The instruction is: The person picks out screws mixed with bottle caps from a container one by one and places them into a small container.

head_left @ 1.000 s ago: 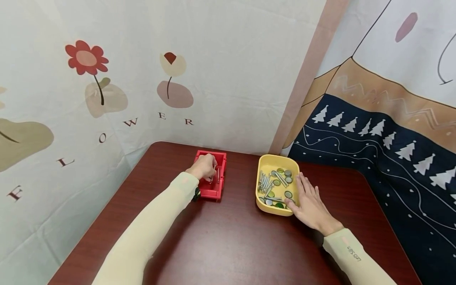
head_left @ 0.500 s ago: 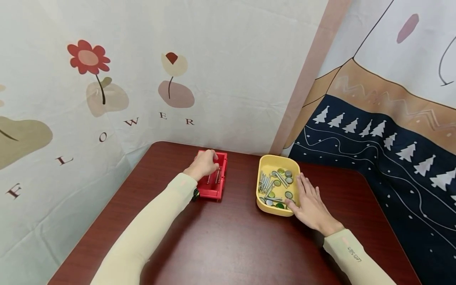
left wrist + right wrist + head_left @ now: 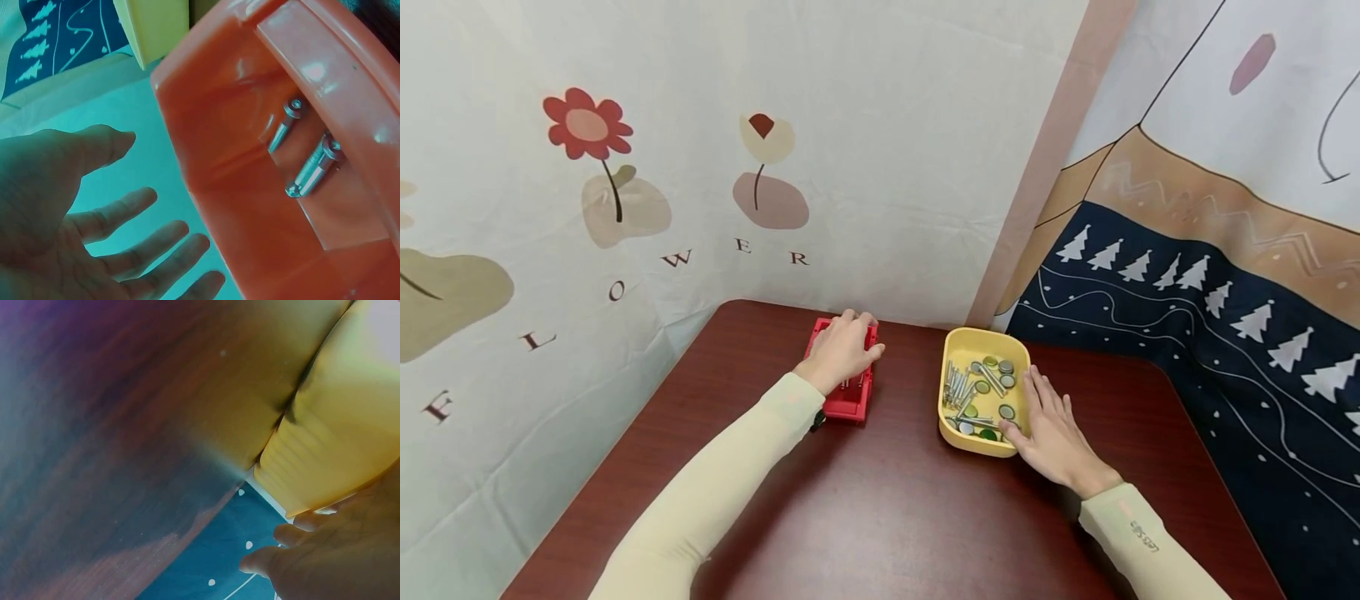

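My left hand is over the small red bin, its fingers spread and holding nothing. Inside that bin, the left wrist view shows a few shiny metal bolts lying on the floor of it. My right hand rests against the right side of a yellow tub, fingers straight and thumb over the rim. Silver bolts are heaped toward the tub's left side, and several bottle caps, some green and some grey, lie scattered in it.
Both containers stand on a dark reddish-brown table, the bin left of the tub. Behind the table hangs a pale curtain with printed flowers. A navy cloth with white trees hangs along the right side.
My left hand has risen from inside the red bin and its fingers have uncurled, leaving the bolts there. The right hand stays at the tub.
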Available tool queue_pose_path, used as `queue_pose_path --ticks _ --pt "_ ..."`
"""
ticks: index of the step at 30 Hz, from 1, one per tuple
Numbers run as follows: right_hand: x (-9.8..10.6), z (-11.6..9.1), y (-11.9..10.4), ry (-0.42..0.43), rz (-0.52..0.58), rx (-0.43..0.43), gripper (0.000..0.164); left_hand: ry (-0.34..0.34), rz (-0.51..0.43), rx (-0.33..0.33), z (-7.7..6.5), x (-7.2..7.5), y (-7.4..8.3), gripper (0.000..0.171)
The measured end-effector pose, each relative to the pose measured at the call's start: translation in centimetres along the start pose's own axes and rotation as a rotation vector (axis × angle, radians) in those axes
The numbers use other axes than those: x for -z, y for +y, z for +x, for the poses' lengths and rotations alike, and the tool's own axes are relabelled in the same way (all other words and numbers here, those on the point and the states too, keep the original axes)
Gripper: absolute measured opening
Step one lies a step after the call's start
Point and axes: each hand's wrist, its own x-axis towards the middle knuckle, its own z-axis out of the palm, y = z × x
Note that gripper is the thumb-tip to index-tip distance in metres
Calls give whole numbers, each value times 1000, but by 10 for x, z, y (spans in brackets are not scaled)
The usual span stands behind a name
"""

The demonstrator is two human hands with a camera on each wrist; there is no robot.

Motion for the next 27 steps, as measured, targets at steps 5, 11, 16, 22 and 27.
queue_pose_path --ticks 5,11,16,22,27 --pt "-1 0 0 -2 1 -4 100 9 48 -52 -3 -4 9 63" --pt "-1 -1 1 -5 4 -5 101 9 114 -95 -4 -10 20 68" --pt "0 -1 1 -5 5 -4 101 -12 148 -118 -2 -15 31 73" --pt "-1 0 2 -1 8 -5 102 -35 180 -183 0 -21 44 75" --pt "-1 2 2 -4 8 -8 102 -41 231 -238 2 -25 58 75"
